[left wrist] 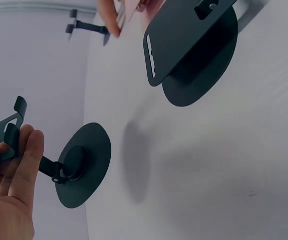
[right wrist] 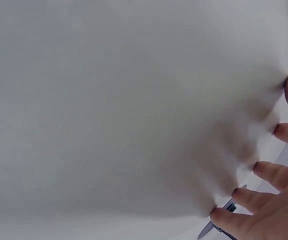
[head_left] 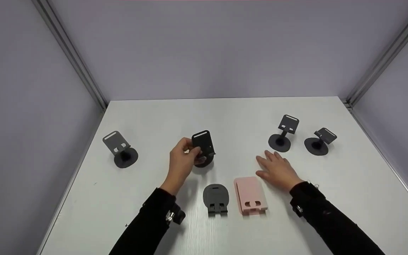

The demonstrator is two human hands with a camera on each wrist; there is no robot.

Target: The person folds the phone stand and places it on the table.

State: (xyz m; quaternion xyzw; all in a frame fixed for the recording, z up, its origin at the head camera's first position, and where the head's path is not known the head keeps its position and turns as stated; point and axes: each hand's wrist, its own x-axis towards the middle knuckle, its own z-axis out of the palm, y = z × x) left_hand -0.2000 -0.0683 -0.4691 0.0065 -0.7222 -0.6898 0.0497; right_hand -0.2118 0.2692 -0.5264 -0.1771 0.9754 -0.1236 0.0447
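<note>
My left hand [head_left: 180, 163] pinches a black phone stand [head_left: 203, 140] by its slotted plate, near the middle of the white table. In the left wrist view, the round base [left wrist: 91, 170] of this stand is held off the table and casts a shadow. My right hand [head_left: 278, 173] rests on the table with fingers spread and holds nothing; the right wrist view shows its fingertips [right wrist: 264, 170] at the surface. Between the forearms lie a folded grey stand [head_left: 215, 195] and a folded pink stand [head_left: 251, 191].
A dark grey stand [head_left: 125, 157] with an unfolded plate stands at the left. Two more dark stands are at the right: a taller one [head_left: 289, 124] beyond my right hand and a lower one [head_left: 326, 135] beside it. Walls [head_left: 211, 49] enclose the table at back and sides.
</note>
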